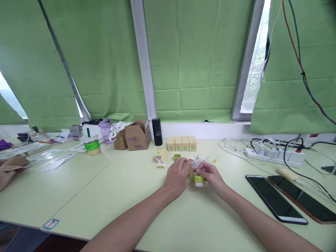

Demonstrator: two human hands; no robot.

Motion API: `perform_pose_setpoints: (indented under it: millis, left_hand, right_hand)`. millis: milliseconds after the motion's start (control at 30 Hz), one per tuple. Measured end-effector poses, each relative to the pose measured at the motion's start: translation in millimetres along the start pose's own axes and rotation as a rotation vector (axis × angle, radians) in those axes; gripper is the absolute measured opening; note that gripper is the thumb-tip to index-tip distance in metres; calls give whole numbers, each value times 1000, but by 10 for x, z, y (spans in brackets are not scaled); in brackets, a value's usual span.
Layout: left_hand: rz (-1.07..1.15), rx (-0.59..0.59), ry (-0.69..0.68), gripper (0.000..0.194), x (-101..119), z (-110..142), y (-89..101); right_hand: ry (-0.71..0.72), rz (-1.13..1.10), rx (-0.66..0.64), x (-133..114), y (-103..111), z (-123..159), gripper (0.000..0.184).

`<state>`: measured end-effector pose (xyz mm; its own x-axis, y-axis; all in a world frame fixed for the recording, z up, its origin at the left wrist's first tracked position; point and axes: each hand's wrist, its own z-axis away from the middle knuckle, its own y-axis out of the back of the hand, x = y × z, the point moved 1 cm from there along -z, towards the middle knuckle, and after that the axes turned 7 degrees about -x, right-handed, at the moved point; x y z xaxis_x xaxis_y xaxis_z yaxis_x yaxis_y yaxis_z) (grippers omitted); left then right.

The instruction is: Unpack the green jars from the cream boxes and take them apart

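Observation:
Over the middle of the table, my left hand is closed, fingertips on a small brown cardboard piece. Beside it, my right hand pinches with thumb and index finger; what is between them is too small to make out. A green-and-white small item shows just below the right fingertips. Behind the fingers lies a white piece, partly hidden. A green part sits beyond my left hand, and a clear plastic piece with a yellow spot beyond my right. Left of them is an opened small carton.
Several small closed boxes stand in a row behind. A black bottle, a cardboard box and a drink cup are leftward. Two phones and a cabled power strip lie right. Another person's hand is far left.

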<state>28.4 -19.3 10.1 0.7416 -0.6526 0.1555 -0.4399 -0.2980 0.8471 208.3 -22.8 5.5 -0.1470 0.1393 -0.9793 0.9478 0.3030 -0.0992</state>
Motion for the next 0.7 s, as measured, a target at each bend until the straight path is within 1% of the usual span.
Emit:
perform_pose_setpoints:
  millis: [67,167,233,300,400,467,600,700]
  left_hand:
    - [9,5,31,69,-30,-5,3]
    - [18,29,69,71,-78,-15,6]
    - [20,51,101,72,-112,-25,14]
    - [35,80,149,72,-146,-36,29]
    - [116,147,243,72,-193,-52,54]
    - [209,202,304,70,-217,-61,60]
    - [437,306,368,68,-247,-73,35]
    - [551,351,402,68,-265,-80,-2]
  right_hand:
    - [57,17,79,-18,40,-10,49]
    - [134,114,170,-69,115,9,48]
    - [167,253,207,-118,165,44,42]
    - [181,509,228,-172,198,87,30]
    - [170,965,216,-228,194,144,11]
    - [159,1135,178,-230,162,169,11]
    - [156,1248,85,-187,82,197,17]
    - [158,1311,45,-174,44,215,17]
